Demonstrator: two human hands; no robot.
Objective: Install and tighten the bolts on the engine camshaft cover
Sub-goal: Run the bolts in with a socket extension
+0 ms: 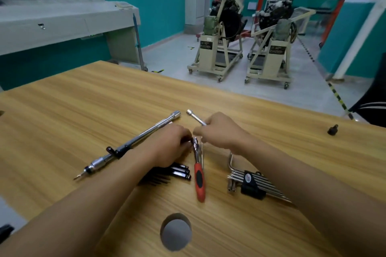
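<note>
Two sets of fingers are meeting over the table [83,100]. Those of the right hand [219,131] are curling round a chrome extension bar [196,118], its square end sticking out up and left. Those of the left hand [171,144] are curling against the head of the red-handled ratchet [199,175], and I cannot tell whether they are gripping it. The ratchet is lying between a black hex-key set [179,172] under the left wrist and a chrome hex-key set [252,181] beside the right forearm. A long torque wrench [146,134] is lying to the left. Two engines [227,19] are sitting on stands across the floor.
</note>
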